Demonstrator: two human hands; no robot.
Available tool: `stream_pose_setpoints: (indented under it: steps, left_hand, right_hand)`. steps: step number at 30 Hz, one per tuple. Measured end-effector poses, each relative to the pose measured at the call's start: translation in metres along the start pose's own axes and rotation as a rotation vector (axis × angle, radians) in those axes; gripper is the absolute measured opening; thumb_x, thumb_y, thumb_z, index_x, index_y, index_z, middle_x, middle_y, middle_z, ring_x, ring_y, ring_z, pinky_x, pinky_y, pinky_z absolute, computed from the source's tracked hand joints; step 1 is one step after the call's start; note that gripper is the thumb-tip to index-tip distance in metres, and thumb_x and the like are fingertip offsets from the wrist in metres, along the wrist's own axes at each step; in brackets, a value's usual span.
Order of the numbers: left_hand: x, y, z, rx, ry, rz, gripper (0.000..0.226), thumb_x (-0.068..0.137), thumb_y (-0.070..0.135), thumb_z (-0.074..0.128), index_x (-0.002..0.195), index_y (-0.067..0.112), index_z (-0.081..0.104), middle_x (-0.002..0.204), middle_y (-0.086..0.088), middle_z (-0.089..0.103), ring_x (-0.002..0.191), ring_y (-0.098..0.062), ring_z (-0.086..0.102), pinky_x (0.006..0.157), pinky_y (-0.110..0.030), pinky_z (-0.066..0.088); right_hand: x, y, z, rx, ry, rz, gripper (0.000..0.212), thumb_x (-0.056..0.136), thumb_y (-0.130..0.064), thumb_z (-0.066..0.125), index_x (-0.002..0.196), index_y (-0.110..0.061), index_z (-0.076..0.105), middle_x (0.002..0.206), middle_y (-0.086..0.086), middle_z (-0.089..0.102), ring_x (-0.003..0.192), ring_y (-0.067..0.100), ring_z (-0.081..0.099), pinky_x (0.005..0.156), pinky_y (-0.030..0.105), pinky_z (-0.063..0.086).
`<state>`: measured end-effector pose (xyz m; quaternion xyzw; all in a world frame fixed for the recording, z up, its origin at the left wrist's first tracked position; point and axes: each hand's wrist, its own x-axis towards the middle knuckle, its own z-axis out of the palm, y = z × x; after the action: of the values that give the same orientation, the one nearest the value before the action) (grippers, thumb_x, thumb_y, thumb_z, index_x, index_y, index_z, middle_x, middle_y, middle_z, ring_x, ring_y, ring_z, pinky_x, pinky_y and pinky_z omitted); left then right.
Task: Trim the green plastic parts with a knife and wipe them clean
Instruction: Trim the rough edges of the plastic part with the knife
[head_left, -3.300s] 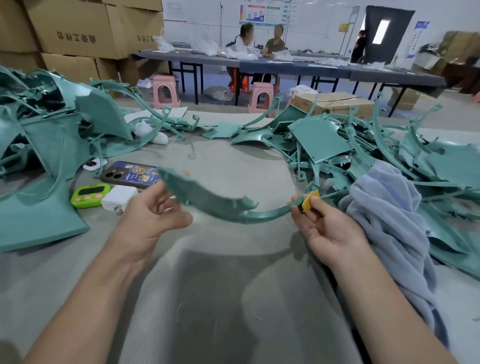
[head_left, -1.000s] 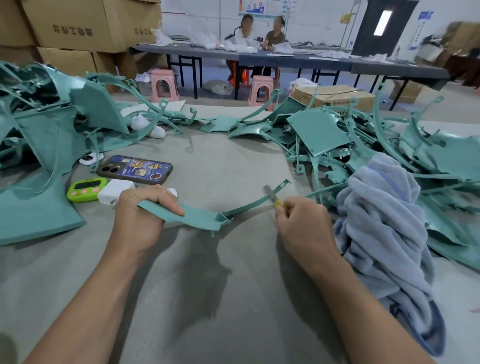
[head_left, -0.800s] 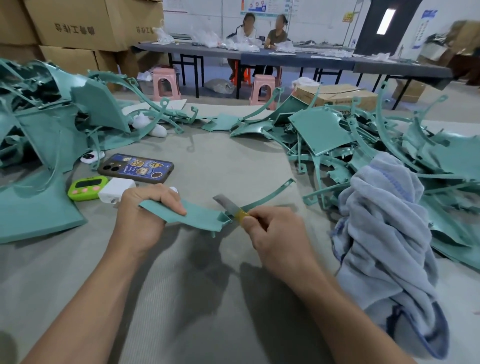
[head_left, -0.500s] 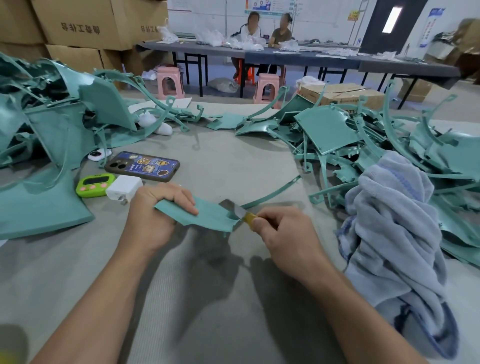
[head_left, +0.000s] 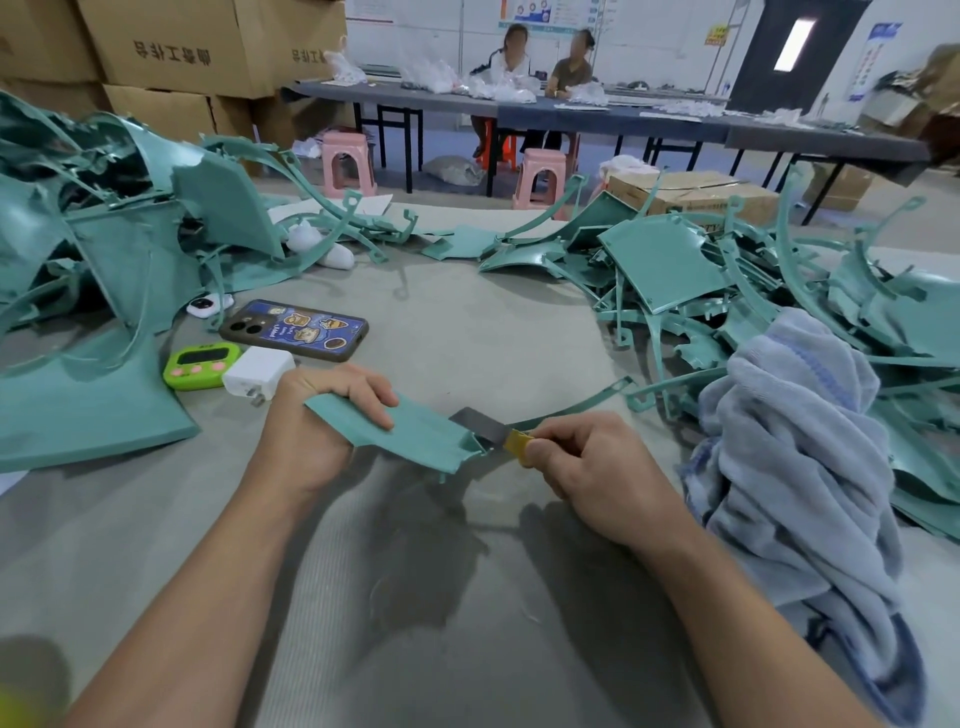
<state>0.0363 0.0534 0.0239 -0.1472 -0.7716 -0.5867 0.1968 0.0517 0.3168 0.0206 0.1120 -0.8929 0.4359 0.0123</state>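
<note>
My left hand (head_left: 311, 426) grips the wide flat end of a green plastic part (head_left: 415, 431), held just above the grey table (head_left: 467, 338). The part's thin curved arm (head_left: 576, 405) runs off to the right. In my right hand (head_left: 587, 467) I pinch a small knife (head_left: 493, 428) with a yellow handle. Its grey blade lies against the part's right edge, at the step where the flat end narrows. A blue-grey towel (head_left: 795, 467) lies bunched at the right, beside my right forearm.
Heaps of green plastic parts lie at the left (head_left: 104, 249) and at the right (head_left: 727, 270). A phone (head_left: 296, 330), a green timer (head_left: 200, 366) and a white charger (head_left: 257, 371) lie beyond my left hand. Cardboard boxes (head_left: 171, 52) and a long table with two seated people stand behind.
My right hand came leftward along the thin arm with the knife until the blade met the part's flat end. My left hand has kept its grip on the part.
</note>
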Motion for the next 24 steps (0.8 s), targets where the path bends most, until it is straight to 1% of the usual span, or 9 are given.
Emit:
stream_pose_setpoints:
  steps: [2,4,8,12,16,19,21,22,24]
  left_hand:
    - [0.0003,0.0009,-0.0003,-0.004,-0.013,0.004,0.057,0.061,-0.039,0.062,0.062,0.017,0.068,0.078,-0.010,0.065,0.075,0.000,0.063,0.076,-0.011,0.048]
    - [0.0001,0.0017,0.0001,0.005,-0.030,0.011,0.058,0.060,-0.040,0.061,0.063,0.018,0.068,0.077,-0.010,0.065,0.076,0.000,0.063,0.075,-0.012,0.047]
    - [-0.0009,0.0029,0.0006,0.001,-0.029,0.020,0.059,0.060,-0.041,0.057,0.067,0.017,0.069,0.076,-0.011,0.064,0.073,0.001,0.061,0.074,-0.012,0.047]
    - [-0.0007,0.0024,0.0003,0.002,-0.032,0.036,0.059,0.061,-0.041,0.058,0.065,0.017,0.068,0.076,-0.009,0.065,0.073,0.003,0.062,0.077,-0.012,0.048]
    - [0.0002,0.0007,-0.0004,-0.009,-0.035,0.041,0.059,0.061,-0.041,0.058,0.065,0.017,0.068,0.075,-0.010,0.065,0.072,0.003,0.062,0.079,-0.013,0.048]
    - [0.0017,-0.0007,-0.0001,-0.007,-0.041,0.036,0.058,0.061,-0.040,0.059,0.064,0.018,0.068,0.075,-0.010,0.066,0.073,0.002,0.062,0.079,-0.013,0.049]
    - [0.0020,-0.0015,-0.0003,-0.006,-0.041,0.031,0.058,0.061,-0.039,0.060,0.063,0.018,0.068,0.075,-0.010,0.066,0.072,0.002,0.062,0.076,-0.013,0.048]
    - [0.0019,-0.0015,-0.0007,0.000,-0.038,0.029,0.058,0.062,-0.039,0.060,0.062,0.018,0.068,0.076,-0.010,0.066,0.072,0.001,0.062,0.075,-0.014,0.048]
    - [0.0022,-0.0018,-0.0013,0.017,-0.041,0.034,0.058,0.062,-0.039,0.060,0.061,0.019,0.068,0.076,-0.010,0.066,0.072,0.002,0.062,0.074,-0.013,0.048]
  right_hand:
    - [-0.0014,-0.0001,-0.0018,0.055,-0.076,-0.016,0.022,0.096,-0.025,0.066,0.076,-0.023,0.073,0.054,-0.005,0.056,0.049,0.007,0.043,0.054,0.030,0.038]
    - [-0.0015,0.0006,-0.0010,-0.019,-0.106,-0.028,0.023,0.097,-0.028,0.066,0.074,-0.026,0.071,0.054,-0.008,0.055,0.048,0.006,0.042,0.053,0.027,0.037]
    - [0.0013,0.0027,0.0026,-0.145,0.028,-0.036,0.022,0.096,-0.030,0.066,0.075,-0.023,0.069,0.057,-0.008,0.055,0.054,0.008,0.046,0.054,0.027,0.038]
    - [-0.0004,0.0060,0.0003,0.007,-0.007,-0.066,0.021,0.095,-0.026,0.066,0.076,-0.019,0.071,0.054,-0.006,0.051,0.050,0.005,0.041,0.052,0.022,0.034]
    - [0.0003,0.0067,0.0017,0.140,-0.014,-0.059,0.022,0.096,-0.022,0.066,0.076,-0.022,0.074,0.054,-0.003,0.053,0.049,0.006,0.042,0.051,0.022,0.036]
    - [0.0019,0.0090,0.0022,0.088,-0.039,-0.049,0.018,0.095,-0.025,0.067,0.079,-0.020,0.074,0.053,-0.007,0.053,0.048,0.004,0.042,0.051,0.022,0.035]
    - [0.0028,0.0095,0.0002,-0.016,0.013,-0.051,0.018,0.094,-0.027,0.068,0.079,-0.022,0.075,0.052,-0.011,0.053,0.049,0.003,0.043,0.052,0.020,0.034]
    - [0.0030,0.0096,-0.0014,0.000,0.024,-0.052,0.018,0.094,-0.026,0.068,0.078,-0.022,0.075,0.052,-0.011,0.053,0.049,0.003,0.043,0.053,0.020,0.033]
    - [0.0020,0.0083,-0.0040,0.146,-0.045,-0.062,0.020,0.095,-0.022,0.067,0.078,-0.020,0.075,0.053,-0.007,0.054,0.049,0.005,0.042,0.052,0.021,0.034]
